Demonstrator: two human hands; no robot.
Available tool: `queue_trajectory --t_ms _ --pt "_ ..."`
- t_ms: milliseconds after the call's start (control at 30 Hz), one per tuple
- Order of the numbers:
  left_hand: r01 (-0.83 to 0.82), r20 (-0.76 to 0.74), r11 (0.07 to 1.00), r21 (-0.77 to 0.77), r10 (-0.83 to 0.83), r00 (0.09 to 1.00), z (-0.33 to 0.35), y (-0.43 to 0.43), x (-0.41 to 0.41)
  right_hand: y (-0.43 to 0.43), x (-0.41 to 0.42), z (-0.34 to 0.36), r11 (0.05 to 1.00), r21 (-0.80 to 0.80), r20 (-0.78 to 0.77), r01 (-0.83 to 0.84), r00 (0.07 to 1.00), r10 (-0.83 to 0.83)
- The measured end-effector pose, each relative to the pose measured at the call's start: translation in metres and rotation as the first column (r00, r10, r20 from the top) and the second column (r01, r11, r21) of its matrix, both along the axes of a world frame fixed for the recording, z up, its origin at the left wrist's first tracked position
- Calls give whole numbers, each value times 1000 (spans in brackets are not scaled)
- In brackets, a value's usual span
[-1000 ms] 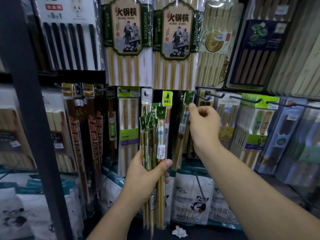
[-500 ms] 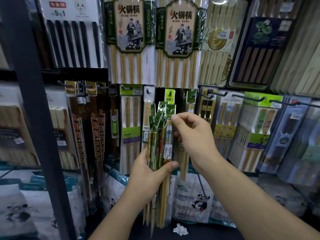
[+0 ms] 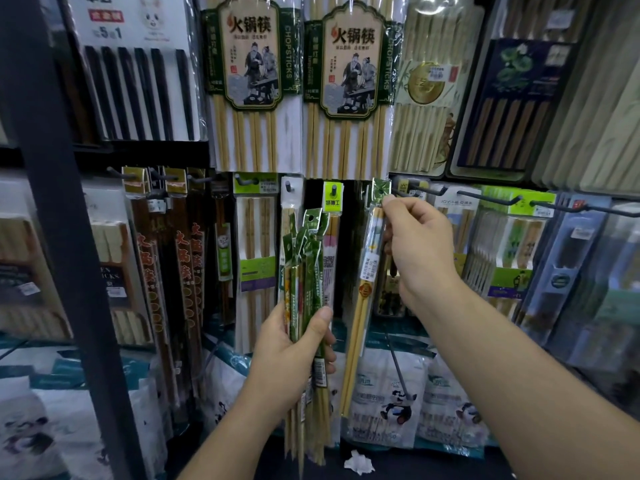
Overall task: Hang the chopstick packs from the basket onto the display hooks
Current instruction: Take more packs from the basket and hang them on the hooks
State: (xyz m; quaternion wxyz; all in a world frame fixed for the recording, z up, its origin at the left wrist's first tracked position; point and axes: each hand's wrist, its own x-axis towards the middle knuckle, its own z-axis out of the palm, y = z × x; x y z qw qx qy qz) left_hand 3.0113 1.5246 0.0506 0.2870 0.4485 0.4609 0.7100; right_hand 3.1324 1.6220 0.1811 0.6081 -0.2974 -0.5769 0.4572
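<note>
left hand: clenched round a fanned bundle of chopstick packs, thumb across the front, below and a bit left of the lime header card
right hand: fingertips pinch the top of a single chopstick pack, just right of the lime header card
single chopstick pack: hangs tilted, lower end leaning back toward the bundle; its green header is right of the lime header card and sits at the tip of a black display hook
hole on hook?: cannot tell, the header is small and crinkled
basket: not in view
step (judged): threading the header hole onto the hook tip; several packs left to hang
risk 1: the hole misses the tip and the thin header folds or tears, because the pack comes in at a slant
risk 2: letting go too soon drops the pack to the shelf below the lime header card, if the hole is only resting on the tip
risk 3: the loose fan in the left hand slips or sheds a pack, since the grip is low on long packs
risk 4: the swinging lower end knocks packs already hung right of the lime header card
</note>
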Motion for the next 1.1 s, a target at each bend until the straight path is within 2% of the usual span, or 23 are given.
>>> queue_trajectory --t_ms 233,500,733,900,967,1100 --pt "2 -4 1000 -2 -2 1000 0 -1 0 7 -5 1 999 -28 -33 30 999 -31" --pt "6 -7 1000 -6 -6 1000 1 -1 -1 27 -10 -10 993 59 -15 106 994 -105" --pt "-10 -13 1000 -18 10 1000 0 0 0 39 -14 -15 968 131 101 212 969 -226" --pt "-21 1 1000 -12 21 1000 0 -1 -1 30 -10 -23 970 69 74 233 969 -238" --pt "-7 8 1000 -21 7 1000 0 -2 -1 18 -9 -30 983 61 94 176 979 -181" --pt "8 -3 1000 -29 -8 1000 0 -2 0 -11 -11 -36 984 107 178 -142 977 121"
